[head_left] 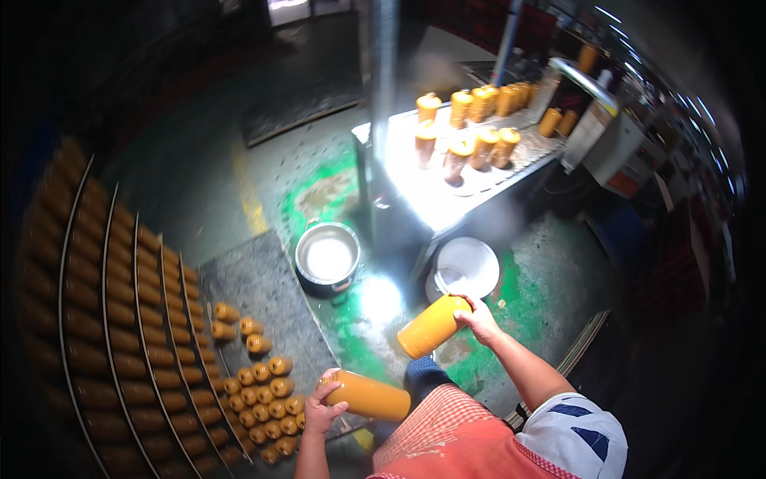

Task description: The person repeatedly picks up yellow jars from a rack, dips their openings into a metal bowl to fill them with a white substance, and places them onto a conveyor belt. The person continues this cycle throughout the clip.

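My left hand grips one end of a smooth orange cylinder, its fingers wrapped round the end. The cylinder lies almost level, pointing right past my apron. In my right hand, a second orange cylinder is held by its upper right end and tilts down to the left. The two cylinders are apart. A white bucket stands on the floor just beyond my right hand. Left of my left hand, several orange-brown cylinders stand in rows on a dark board.
At far left, a large rack of orange-brown cylinders is crossed by thin metal rods. A metal pot sits on the floor ahead. Beyond it, a brightly lit table bears several orange cylinders, with a vertical pole at its left.
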{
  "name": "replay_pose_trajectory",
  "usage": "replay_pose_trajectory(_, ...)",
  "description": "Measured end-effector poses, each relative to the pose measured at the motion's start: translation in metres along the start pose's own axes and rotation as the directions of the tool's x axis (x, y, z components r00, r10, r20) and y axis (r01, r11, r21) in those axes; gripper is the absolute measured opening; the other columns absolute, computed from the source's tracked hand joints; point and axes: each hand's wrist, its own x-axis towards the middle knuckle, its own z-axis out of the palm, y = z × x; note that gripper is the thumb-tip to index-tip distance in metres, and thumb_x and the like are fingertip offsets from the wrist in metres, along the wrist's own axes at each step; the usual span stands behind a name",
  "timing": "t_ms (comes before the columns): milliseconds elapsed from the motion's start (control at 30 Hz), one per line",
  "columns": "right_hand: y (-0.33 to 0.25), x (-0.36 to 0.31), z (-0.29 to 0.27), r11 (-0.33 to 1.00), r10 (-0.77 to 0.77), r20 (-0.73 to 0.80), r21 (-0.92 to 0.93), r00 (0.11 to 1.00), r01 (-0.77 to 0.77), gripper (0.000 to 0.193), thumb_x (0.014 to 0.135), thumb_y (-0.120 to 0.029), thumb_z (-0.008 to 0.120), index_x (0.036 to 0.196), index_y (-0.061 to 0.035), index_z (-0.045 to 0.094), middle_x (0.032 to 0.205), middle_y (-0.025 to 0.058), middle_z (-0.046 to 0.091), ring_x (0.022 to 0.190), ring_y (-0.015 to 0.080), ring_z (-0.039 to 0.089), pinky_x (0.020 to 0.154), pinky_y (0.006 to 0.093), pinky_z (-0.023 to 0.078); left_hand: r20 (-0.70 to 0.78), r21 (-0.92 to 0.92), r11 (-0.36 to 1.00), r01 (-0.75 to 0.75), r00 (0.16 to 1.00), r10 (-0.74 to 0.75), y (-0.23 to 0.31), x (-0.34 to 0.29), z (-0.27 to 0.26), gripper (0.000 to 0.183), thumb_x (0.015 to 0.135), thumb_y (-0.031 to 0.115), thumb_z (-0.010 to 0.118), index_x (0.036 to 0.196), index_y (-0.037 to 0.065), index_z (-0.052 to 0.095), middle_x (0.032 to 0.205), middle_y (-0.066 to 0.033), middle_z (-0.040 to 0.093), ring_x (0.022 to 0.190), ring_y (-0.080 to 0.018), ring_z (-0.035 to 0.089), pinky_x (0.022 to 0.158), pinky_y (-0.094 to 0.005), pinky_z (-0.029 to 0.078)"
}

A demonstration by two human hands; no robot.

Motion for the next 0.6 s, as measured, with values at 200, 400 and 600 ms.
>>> replay_pose_trajectory(200,0.017,0.016,-0.046,0.717,0.134,-0.027,0.693,0.991,-0.078,0.043,0.091,-0.036,0.063,0.128,-0.0167,0.051,0.121,0.0106,0.061,0.111,0.0243,0.061,0.091,0.0421,0.053,0.321,-0.628,0.704,0.331,0.935,-0.154,-0.011,0.115,0.086,0.066,0.081,0.037,0.076,0.137,0.013,0.048,0.13,-0.0214,0.059,0.118,-0.0333,0.058,0.1,-0.0453,0.05)
replay_pose_trajectory(400,0.024,0.084,-0.123,0.574,0.228,0.215,0.758,0.95,-0.309,0.051,0.089,-0.048,0.054,0.118,-0.0071,0.06,0.115,0.0184,0.067,0.099,0.0278,0.066,0.091,0.0426,0.053,0.368,0.197,0.947,0.252,0.877,-0.31,-0.045,0.233,0.215,0.05,0.091,0.046,0.061,0.133,0.019,0.051,0.122,-0.0181,0.063,0.11,-0.0367,0.059,0.087,-0.0481,0.05)
replay_pose_trajectory(600,0.016,0.107,-0.162,0.506,0.423,0.14,0.783,0.895,-0.361,0.052,0.091,-0.053,0.046,0.12,-0.0113,0.06,0.113,0.018,0.067,0.096,0.0275,0.066,0.089,0.0417,0.053,0.369,-0.307,0.746,0.592,0.796,-0.48,-0.042,0.307,0.29,0.029,0.096,0.033,0.056,0.114,0.011,0.061,0.101,-0.0094,0.067,0.093,-0.0303,0.064,0.071,-0.0437,0.051)
